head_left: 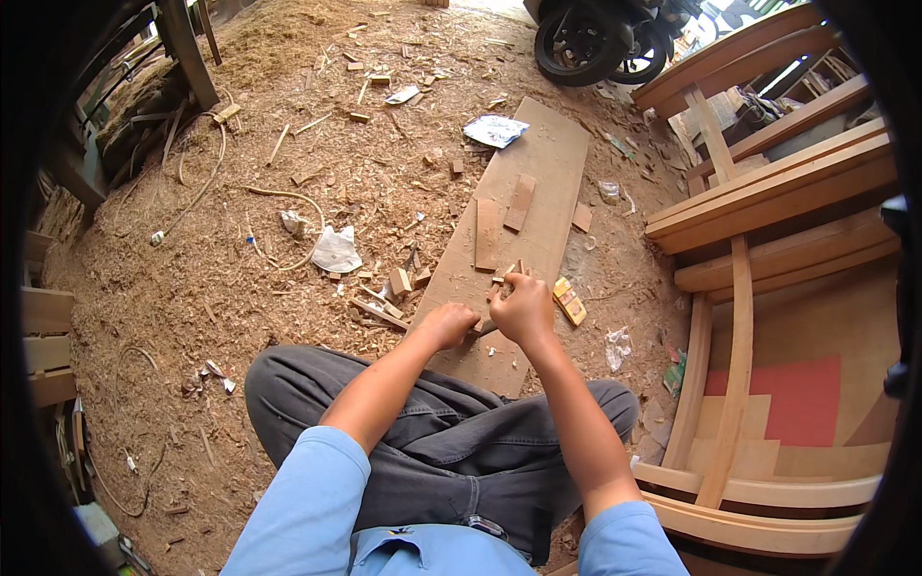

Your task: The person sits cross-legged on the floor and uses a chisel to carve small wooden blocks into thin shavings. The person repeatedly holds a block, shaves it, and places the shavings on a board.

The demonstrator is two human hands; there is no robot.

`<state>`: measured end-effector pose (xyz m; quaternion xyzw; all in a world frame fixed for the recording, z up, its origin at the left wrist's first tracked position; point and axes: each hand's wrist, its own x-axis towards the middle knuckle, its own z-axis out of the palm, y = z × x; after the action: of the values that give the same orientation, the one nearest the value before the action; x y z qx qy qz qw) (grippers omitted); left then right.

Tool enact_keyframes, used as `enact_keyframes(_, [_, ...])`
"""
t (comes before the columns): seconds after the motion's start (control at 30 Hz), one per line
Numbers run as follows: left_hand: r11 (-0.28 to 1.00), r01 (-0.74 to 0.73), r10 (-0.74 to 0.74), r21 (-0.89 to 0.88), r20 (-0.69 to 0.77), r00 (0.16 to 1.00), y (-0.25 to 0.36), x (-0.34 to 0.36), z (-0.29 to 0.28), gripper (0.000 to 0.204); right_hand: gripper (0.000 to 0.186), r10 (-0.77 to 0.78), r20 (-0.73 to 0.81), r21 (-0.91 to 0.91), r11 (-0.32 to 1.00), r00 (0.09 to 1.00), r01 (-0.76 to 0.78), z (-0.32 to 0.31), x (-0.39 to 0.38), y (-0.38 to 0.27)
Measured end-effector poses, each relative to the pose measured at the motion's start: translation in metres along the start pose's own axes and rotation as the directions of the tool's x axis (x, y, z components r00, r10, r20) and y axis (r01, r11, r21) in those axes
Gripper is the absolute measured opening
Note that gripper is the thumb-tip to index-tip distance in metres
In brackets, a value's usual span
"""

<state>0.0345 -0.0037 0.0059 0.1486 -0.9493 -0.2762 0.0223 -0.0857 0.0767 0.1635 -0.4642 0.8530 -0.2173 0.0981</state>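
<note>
A long wooden board (547, 163) lies on the ground in front of my crossed legs. Over its near part my left hand (451, 324) is closed in a fist; a dark, thin thing (487, 328) shows beside its knuckles, its kind unclear. Close by on the right, my right hand (525, 307) pinches a small piece of wood (497, 282) between thumb and fingers. Farther up the board rest a flat wooden piece (487, 235) and a smaller one (521, 202). To the right of that hand lies a yellow packet (570, 301).
Sawdust and shavings (221, 298) cover the ground. Small wood offcuts (400, 281) lie left of the board, near a crumpled white bag (336, 250). Wooden frames (768, 182) stand along the right. A motorbike wheel (576, 46) is at the back; a cable (219, 154) runs at left.
</note>
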Motion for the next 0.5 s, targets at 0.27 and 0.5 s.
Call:
enact_keyframes(0.27, [0.995, 0.052, -0.057, 0.081, 0.06, 0.997, 0.002, 0.001, -0.004, 0.014, 0.029, -0.014, 0.022, -0.028, 0.999, 1.0, 0.015, 0.002, 0.003, -0.001])
enact_keyframes(0.5, [0.999, 0.026, -0.028, 0.033, 0.047, 0.998, 0.008, -0.001, -0.013, 0.012, 0.029, -0.025, 0.18, -0.08, 0.996, 0.983, 0.04, 0.003, -0.001, -0.006])
